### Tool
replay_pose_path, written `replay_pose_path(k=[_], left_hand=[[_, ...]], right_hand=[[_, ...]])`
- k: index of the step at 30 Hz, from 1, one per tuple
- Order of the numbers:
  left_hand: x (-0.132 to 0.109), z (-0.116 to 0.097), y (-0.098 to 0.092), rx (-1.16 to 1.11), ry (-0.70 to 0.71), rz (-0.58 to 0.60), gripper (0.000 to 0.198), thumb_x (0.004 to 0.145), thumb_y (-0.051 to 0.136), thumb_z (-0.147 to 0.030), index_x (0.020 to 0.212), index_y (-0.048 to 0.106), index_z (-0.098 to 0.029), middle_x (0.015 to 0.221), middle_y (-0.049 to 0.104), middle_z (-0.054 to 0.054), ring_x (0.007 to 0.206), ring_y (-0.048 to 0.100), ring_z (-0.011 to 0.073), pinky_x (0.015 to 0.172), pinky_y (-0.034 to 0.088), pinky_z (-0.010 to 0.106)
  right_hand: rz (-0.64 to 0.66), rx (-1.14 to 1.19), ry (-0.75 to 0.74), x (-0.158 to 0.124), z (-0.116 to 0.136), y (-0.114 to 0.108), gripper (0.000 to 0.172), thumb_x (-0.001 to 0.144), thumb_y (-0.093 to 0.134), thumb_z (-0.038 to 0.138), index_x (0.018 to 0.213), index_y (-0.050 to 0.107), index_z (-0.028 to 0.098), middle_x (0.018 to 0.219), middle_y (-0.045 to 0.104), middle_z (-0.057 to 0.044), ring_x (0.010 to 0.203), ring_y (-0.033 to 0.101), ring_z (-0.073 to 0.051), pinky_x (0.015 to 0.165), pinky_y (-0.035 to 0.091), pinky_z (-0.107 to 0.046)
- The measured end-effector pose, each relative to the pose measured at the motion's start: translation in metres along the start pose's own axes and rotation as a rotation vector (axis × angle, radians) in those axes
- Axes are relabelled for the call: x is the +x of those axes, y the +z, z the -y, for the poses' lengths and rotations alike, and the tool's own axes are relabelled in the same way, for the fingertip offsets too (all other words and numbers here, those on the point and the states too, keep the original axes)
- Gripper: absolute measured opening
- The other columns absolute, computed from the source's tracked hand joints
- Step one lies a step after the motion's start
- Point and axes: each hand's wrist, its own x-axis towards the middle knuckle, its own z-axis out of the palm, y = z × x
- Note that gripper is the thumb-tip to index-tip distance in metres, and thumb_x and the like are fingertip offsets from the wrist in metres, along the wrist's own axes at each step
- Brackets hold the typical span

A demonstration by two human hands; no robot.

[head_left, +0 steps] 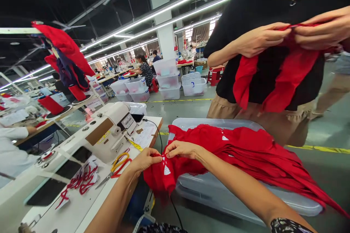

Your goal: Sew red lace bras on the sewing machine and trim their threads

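A red garment piece [160, 180] with a small white patterned patch hangs between my two hands, beside the sewing table's edge. My left hand [146, 159] pinches it at the top, left of the patch. Just to the right, my right hand [182, 150] pinches the same cloth between thumb and fingers. Behind and right of my hands, a pile of red garments [246, 145] lies across the lid of a clear plastic bin [213, 193]. Scissors [116, 165] with orange and yellow handles rest on the table by my left forearm.
A white sewing machine [109, 127] stands at left, with red fabric strips [82, 182] on its table. A phone [137, 117] with a cable lies at the table's far corner. Across the bin, a person in a black top [268, 62] holds up red cloth [292, 69].
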Motion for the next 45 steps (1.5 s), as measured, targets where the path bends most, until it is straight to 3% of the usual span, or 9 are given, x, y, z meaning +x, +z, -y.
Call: replay_pose_path(k=[10,27,40,45], left_hand=[[0.014,0.007,0.017,0.012,-0.006,-0.002,0.035,0.058,0.083,-0.044,0.073,0.069,-0.015,0.066,0.067,0.000,0.066,0.057,0.0157,0.065,0.038,0.027],[0.001,0.017,0.011,-0.042,0.012,-0.004,0.041,0.057,0.085,-0.047,0.076,0.069,-0.014,0.070,0.068,0.001,0.069,0.059,0.0167,0.067,0.040,0.028],[-0.010,0.009,0.008,-0.021,-0.011,-0.003,0.042,0.056,0.082,-0.049,0.078,0.068,-0.016,0.069,0.064,0.000,0.068,0.055,0.0161,0.066,0.037,0.027],[-0.006,0.008,0.015,0.070,0.089,0.011,0.042,0.054,0.080,-0.053,0.063,0.061,-0.016,0.057,0.053,-0.003,0.060,0.044,0.0132,0.061,0.030,0.027]], right_hand=[[-0.014,0.045,0.002,-0.013,-0.013,-0.013,0.029,0.056,0.084,0.033,0.074,0.073,0.014,0.069,0.066,0.002,0.064,0.051,-0.008,0.058,0.031,-0.021],[0.011,0.052,0.002,-0.011,-0.008,0.001,0.027,0.056,0.083,0.032,0.074,0.074,0.014,0.070,0.066,0.001,0.065,0.054,-0.009,0.064,0.037,-0.023],[0.084,0.072,0.004,0.001,-0.010,0.000,0.030,0.057,0.086,0.033,0.077,0.074,0.013,0.072,0.068,0.000,0.066,0.057,-0.010,0.066,0.040,-0.023],[0.023,0.045,0.009,-0.002,-0.013,0.000,0.040,0.050,0.091,0.040,0.076,0.074,0.014,0.072,0.068,0.001,0.067,0.057,-0.009,0.064,0.040,-0.021]])
